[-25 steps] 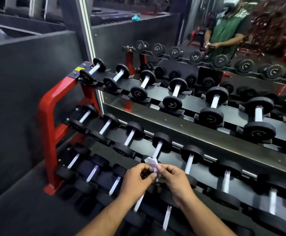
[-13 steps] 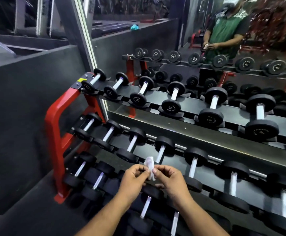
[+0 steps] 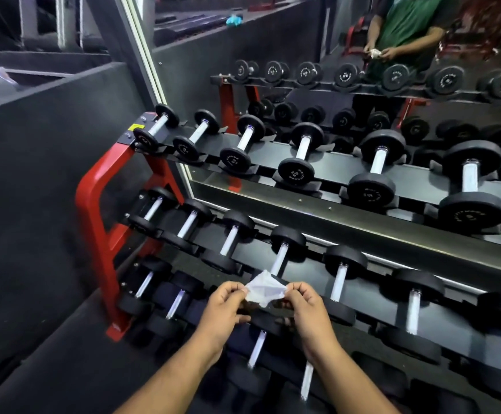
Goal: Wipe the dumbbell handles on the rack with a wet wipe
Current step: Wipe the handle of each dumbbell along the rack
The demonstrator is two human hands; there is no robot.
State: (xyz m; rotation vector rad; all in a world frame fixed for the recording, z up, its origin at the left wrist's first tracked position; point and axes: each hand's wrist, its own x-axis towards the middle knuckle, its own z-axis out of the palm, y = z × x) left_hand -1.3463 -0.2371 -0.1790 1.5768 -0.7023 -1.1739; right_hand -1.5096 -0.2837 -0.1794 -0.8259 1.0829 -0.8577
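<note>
- Low in the centre of the frame, the left hand (image 3: 225, 306) and right hand (image 3: 309, 309) hold a small white wet wipe (image 3: 262, 289) between them, each pinching one edge with curled fingers (image 3: 237, 289), so the wipe is stretched partly open in the air
- Just under and behind the wipe lie the lowest and middle rows of the rack (image 3: 94, 204), whose red side frame stands at centre left; the nearest dumbbell handle (image 3: 279, 259) of the middle row shows just above the wipe, apart from it
- Further back, across the upper middle of the frame, the top row of dumbbells (image 3: 297, 158) sits untouched; no handle appears to have been wiped yet
- Farthest, at upper right, a mirror (image 3: 273, 40) reflects the rack and the person's green-clad torso with both hands at the wipe
- Risk, as I judge it: the wipe is thin and held only at its edges, so a hard pull may tear it, or one pinch may slip and drop it between the dumbbells; left bunched, it would cover little of a handle
- Against the frame half a second ago, the wipe was a narrow upright twist between hands held close; now it is spread wider and flatter, the hands are further apart, and the view has tipped nearer to the rack
</note>
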